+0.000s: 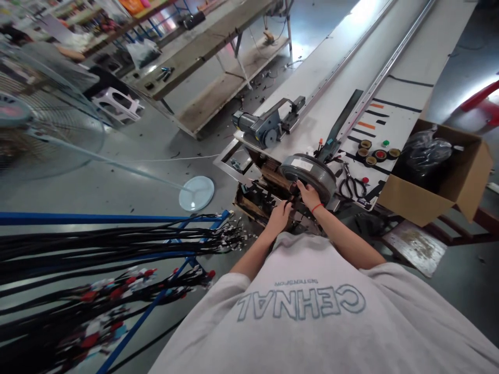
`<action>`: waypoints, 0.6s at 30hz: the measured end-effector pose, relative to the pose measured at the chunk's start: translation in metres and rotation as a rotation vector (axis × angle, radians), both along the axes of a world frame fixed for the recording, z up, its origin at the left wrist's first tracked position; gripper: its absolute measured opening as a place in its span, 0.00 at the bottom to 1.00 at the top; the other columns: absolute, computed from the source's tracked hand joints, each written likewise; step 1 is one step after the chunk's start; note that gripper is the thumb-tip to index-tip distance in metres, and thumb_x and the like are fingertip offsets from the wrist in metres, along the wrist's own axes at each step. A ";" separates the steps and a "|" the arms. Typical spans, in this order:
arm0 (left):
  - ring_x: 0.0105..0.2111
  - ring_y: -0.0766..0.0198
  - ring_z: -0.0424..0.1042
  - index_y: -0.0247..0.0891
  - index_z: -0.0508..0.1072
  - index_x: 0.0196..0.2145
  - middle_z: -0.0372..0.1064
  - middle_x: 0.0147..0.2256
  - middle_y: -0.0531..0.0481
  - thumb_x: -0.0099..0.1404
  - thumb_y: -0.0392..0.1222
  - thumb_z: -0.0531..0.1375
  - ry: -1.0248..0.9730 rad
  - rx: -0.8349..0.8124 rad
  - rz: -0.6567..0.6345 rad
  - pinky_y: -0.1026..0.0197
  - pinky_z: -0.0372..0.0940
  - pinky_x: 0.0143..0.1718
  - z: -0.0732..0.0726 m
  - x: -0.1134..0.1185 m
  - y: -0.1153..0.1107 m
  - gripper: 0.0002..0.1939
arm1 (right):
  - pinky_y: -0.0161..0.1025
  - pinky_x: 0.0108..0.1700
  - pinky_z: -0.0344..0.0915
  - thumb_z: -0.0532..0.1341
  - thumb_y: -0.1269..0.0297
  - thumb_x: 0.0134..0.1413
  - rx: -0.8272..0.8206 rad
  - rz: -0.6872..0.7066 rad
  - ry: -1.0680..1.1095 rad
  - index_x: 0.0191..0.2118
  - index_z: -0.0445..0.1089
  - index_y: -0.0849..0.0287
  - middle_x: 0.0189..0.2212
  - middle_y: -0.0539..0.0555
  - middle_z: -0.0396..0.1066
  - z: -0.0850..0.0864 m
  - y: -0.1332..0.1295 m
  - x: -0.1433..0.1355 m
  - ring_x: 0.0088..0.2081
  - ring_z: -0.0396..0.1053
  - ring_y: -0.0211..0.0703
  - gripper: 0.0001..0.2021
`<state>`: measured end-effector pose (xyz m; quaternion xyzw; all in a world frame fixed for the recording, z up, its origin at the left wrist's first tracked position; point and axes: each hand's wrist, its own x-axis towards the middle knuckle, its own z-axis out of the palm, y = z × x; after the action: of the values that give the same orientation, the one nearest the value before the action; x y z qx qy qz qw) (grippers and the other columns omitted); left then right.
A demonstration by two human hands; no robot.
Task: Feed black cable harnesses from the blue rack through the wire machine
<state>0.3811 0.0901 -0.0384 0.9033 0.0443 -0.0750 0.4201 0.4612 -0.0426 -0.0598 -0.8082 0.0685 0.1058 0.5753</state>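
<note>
I can't tell if the left grip (278, 218) or right grip (309, 196) is closed; the roll (317, 175) just beyond looks heavy, best rim-held.

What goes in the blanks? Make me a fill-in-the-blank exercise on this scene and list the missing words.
The right hand, at the grey roll, has a ____ cord around its wrist.
Nearer the black cables is the ____ hand.
The frame beneath these cables is painted ____.
The plastic bag sits in an open ____ box.
Missing words: red; left; blue; cardboard.
</note>
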 end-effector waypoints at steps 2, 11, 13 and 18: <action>0.32 0.63 0.70 0.35 0.71 0.43 0.71 0.30 0.49 0.71 0.49 0.48 -0.016 -0.085 0.053 0.62 0.64 0.38 -0.005 -0.001 0.013 0.18 | 0.44 0.50 0.64 0.57 0.57 0.57 -0.188 0.122 -0.193 0.39 0.72 0.60 0.38 0.60 0.74 -0.001 -0.007 -0.008 0.44 0.70 0.50 0.13; 0.32 0.65 0.70 0.34 0.72 0.43 0.71 0.29 0.49 0.71 0.52 0.48 -0.058 -0.128 0.061 0.63 0.64 0.38 -0.008 0.013 0.027 0.20 | 0.41 0.53 0.64 0.56 0.69 0.59 -0.255 0.311 -0.371 0.37 0.75 0.56 0.45 0.56 0.73 -0.002 -0.014 -0.019 0.49 0.70 0.46 0.09; 0.32 0.64 0.71 0.35 0.71 0.45 0.72 0.30 0.48 0.71 0.51 0.48 -0.054 -0.087 0.033 0.63 0.64 0.39 -0.011 0.011 0.025 0.20 | 0.40 0.49 0.66 0.54 0.69 0.61 -0.205 0.352 -0.344 0.38 0.75 0.57 0.39 0.55 0.75 0.004 -0.017 -0.022 0.42 0.72 0.44 0.11; 0.34 0.57 0.74 0.36 0.69 0.47 0.74 0.33 0.44 0.70 0.46 0.51 0.000 0.061 -0.058 0.59 0.64 0.39 -0.022 0.005 0.013 0.15 | 0.39 0.48 0.65 0.52 0.62 0.65 -0.065 0.343 -0.499 0.43 0.75 0.56 0.35 0.55 0.75 0.051 0.001 -0.011 0.39 0.72 0.43 0.14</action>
<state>0.3859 0.1031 -0.0602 0.9165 0.0202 -0.0858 0.3901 0.4501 -0.0421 -0.0090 -0.8268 -0.2092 -0.0026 0.5221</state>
